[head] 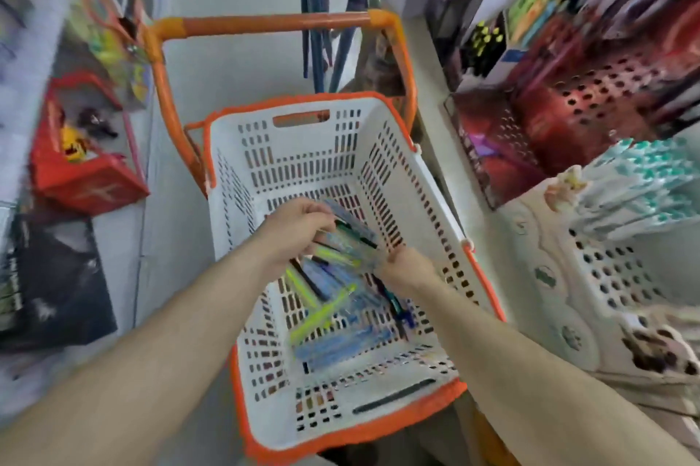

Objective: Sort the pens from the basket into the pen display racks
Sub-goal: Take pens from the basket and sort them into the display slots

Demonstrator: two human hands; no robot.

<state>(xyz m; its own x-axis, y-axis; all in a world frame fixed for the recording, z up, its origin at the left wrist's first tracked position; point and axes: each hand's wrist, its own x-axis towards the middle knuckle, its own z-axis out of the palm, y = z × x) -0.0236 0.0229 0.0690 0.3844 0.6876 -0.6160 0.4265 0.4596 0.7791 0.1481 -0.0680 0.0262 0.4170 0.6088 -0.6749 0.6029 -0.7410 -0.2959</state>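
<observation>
Gathering is the step in hand: a bundle of pens (346, 244) is held up just above the loose pens (333, 314) that lie on the floor of the basket (382, 371). The bundle looks like several blue, yellow-green and dark pens, though motion blur makes a count impossible.

The left hand (293, 228) has its fingers curled over the far end of the bundle from above. The right hand (407, 268) meets the near end; its fingers seem closed round or pinching that end, but blur hides how firm the hold is.

Many pens remain below, mostly blue and yellow-green with a few darker ones, lying crosswise in a heap toward the middle and near side. One dark pen (394, 395) lies apart near the front wall. So the sorting looks to be at an early or middle stage, with plenty left.

The basket is white with an orange rim and stands between shelves, its orange handle (272, 24) raised at the far side. To the right are perforated racks (606, 86), red above and white below, with packed stock that cannot be made out clearly.

The next move probably calls for squaring the bundle so the pens lie parallel, lifting it clear of the rim without dropping strays, then turning right to the racks and matching each kind to its slot. A loose hold risks pens slipping back.
</observation>
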